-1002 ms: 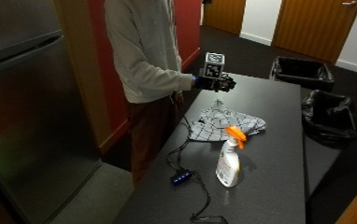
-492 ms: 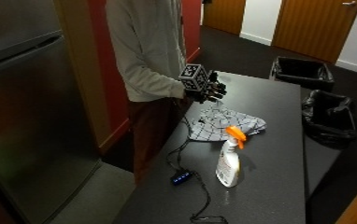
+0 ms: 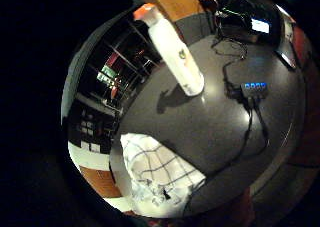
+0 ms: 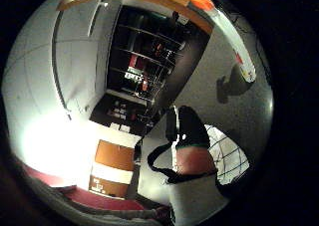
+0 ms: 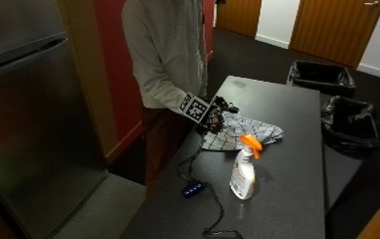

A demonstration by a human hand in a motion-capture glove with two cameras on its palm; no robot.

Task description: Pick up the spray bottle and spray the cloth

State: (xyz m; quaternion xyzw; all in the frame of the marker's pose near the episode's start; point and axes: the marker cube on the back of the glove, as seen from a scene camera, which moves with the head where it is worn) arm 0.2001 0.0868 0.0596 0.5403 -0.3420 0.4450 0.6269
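A white spray bottle (image 5: 244, 172) with an orange trigger stands upright on the dark grey table (image 5: 289, 104), on the near side of the cloth. The white checked cloth (image 5: 239, 131) lies crumpled mid-table. My gloved right hand (image 5: 211, 118) hangs at the cloth's left edge, close over it, fingers relaxed and pointing down, holding nothing. In the little finger side palm view the bottle (image 3: 175, 52) stands apart from the cloth (image 3: 160, 179). In the thumb side palm view one finger (image 4: 192, 134) reaches over the cloth (image 4: 229, 156), with the bottle (image 4: 234, 42) farther off.
A small hub with blue lights (image 5: 193, 189) and its cable lie on the table's near left edge, beside the bottle. Two black bins (image 5: 322, 77) (image 5: 350, 124) stand to the right of the table. A steel fridge (image 5: 31, 124) fills the left.
My hand has come down from above the table's far part to the cloth's left edge, nearer the bottle. Bottle and cloth have not moved.
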